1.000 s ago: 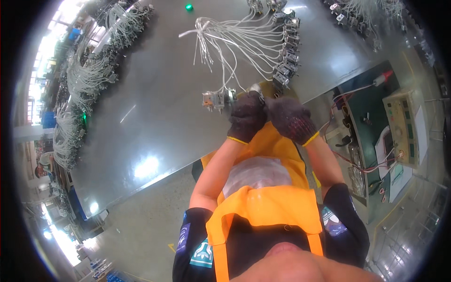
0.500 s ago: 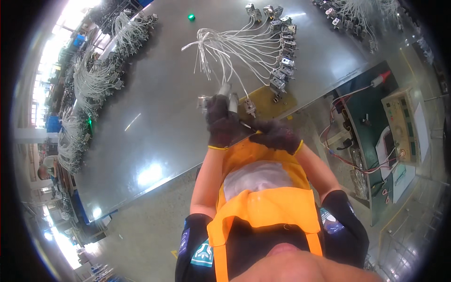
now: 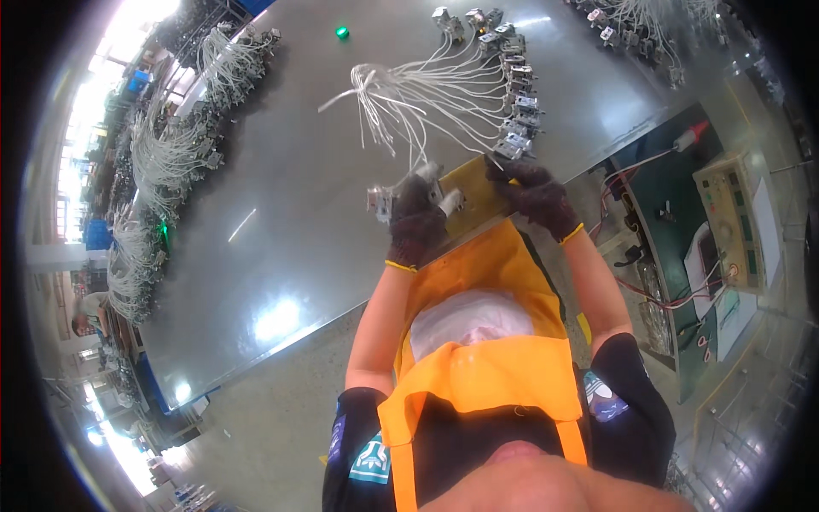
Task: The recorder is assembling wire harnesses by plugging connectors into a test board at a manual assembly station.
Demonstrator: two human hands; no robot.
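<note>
My left hand point(image 3: 416, 224), in a dark glove with pale covering at thumb and finger, is closed around a small metal fitting point(image 3: 459, 199), partly hidden by the thumb. A thin white cable runs into this grip. Beside it on the left lies another silver metal fitting point(image 3: 380, 203). My right hand point(image 3: 536, 198), in a matching glove, has its fingers curled over the yellow-brown mat point(image 3: 471, 183), just below a row of metal fittings point(image 3: 519, 107). Whatever those fingers hold is hidden. White cables point(image 3: 426, 85) fan from the row into a bundle.
The grey metal table point(image 3: 281, 171) carries a small green light point(image 3: 342, 32). More cable bunches point(image 3: 171, 145) line its left edge. Rightward stands a beige instrument point(image 3: 729, 222) with dials, with red and white leads point(image 3: 653, 299) and scissors point(image 3: 704, 343) nearby.
My right hand has moved away from my left, up and to the right toward the row of fittings. My left hand has shifted slightly, now covering part of the fitting that lay beside it.
</note>
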